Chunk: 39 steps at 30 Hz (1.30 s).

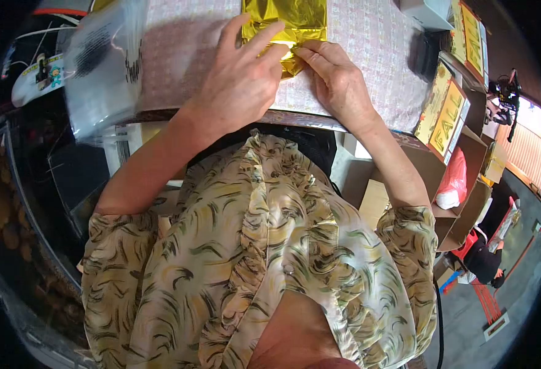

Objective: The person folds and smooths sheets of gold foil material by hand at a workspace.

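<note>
- The shiny, crinkled gold foil pouch lies flat on the pale, patterned cloth-covered worktop. It reaches away from the grip, and its near edge is bunched right at the pinch.
- The risk, as I judge it, is that the thin foil tears or creases at that bunched corner if the right hand pulls while the other pins it (foil this slick also slips easily from a pinch).
- Right hand: thumb and forefinger are clenched on the pouch's near edge, the wrist bent inward and the forearm crossing the worktop's edge.
- Left hand: released and palm down, with fingers spread and laid flat on the foil just beside the pinch.
- A clear plastic bag lies well to the left of the grip, apart from both hands.
</note>
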Available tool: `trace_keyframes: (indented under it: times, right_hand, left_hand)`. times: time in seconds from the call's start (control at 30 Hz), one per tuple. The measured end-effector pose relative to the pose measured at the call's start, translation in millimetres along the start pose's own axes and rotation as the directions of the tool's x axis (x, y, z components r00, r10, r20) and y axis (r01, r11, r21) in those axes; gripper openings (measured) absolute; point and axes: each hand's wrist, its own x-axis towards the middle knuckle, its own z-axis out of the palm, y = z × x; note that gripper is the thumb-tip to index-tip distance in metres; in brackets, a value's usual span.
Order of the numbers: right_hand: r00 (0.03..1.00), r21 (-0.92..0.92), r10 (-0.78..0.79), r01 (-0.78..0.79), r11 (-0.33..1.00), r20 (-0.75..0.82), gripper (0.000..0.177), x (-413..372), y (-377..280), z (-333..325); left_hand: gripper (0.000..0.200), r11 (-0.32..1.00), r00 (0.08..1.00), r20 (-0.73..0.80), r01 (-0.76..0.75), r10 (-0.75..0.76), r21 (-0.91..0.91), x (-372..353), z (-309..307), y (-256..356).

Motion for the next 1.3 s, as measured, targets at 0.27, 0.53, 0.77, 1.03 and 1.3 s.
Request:
trace_keyframes:
  times: [0.27,0.53,0.77,1.03,1.3]
  right_hand:
    - [0.968,0.230,0.248,-0.252,0.940,0.046,0.019,1,-5,-14]
    - [0.969,0.296,0.241,-0.245,0.923,0.050,0.014,3,11,-5]
    - [0.917,0.358,0.367,-0.400,0.844,0.157,0.014,7,11,-10]
    - [0.826,0.421,0.518,-0.560,0.714,0.220,0.022,15,2,-7]
    - [0.782,0.404,0.602,-0.609,0.683,0.161,0.023,16,1,1]
  left_hand:
    - [0.023,0.804,0.896,0.407,0.371,-0.178,-0.464,34,-3,-33]
    - [0.039,0.564,0.939,0.339,0.308,-0.053,-0.766,31,30,-82]
    - [0.090,0.213,0.908,0.321,0.381,-0.269,-0.900,-10,16,-59]
    - [0.073,0.405,0.818,0.021,0.306,-0.574,-0.862,-18,55,-38]
    - [0.072,0.408,0.793,0.113,0.423,-0.598,-0.809,-17,36,-34]
